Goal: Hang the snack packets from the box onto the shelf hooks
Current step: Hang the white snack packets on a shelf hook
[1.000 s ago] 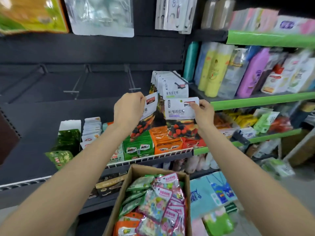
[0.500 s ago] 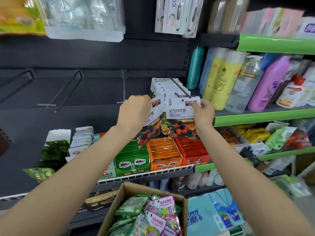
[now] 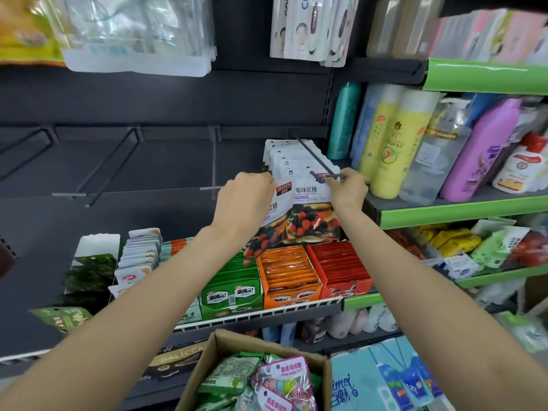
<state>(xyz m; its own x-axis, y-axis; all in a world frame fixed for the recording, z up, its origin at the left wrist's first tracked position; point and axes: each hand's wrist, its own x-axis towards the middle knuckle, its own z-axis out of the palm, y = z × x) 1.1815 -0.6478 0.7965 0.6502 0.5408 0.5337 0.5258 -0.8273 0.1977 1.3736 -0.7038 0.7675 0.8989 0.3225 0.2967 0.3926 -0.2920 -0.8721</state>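
Observation:
My left hand [image 3: 244, 197] and my right hand [image 3: 348, 189] pinch the top corners of white berry-candy snack packets [image 3: 308, 209] and hold them up at the tip of a dark shelf hook [image 3: 314, 160]. Several identical packets [image 3: 284, 155] hang on that hook behind them. A second packet [image 3: 271, 221] slants under my left hand. Below, the open cardboard box [image 3: 219, 348] holds more green and pink snack packets [image 3: 284, 381].
Bare hooks [image 3: 213, 161] stick out of the dark back panel to the left. Green, orange and red snack cartons [image 3: 289, 274] fill the wire shelf below. Bottles [image 3: 397, 143] stand on the green-edged shelf at right. Packets hang overhead.
Both hands have lifted the berry packets up and toward the hook tip. The view has tilted upward, so the box sits lower in the frame.

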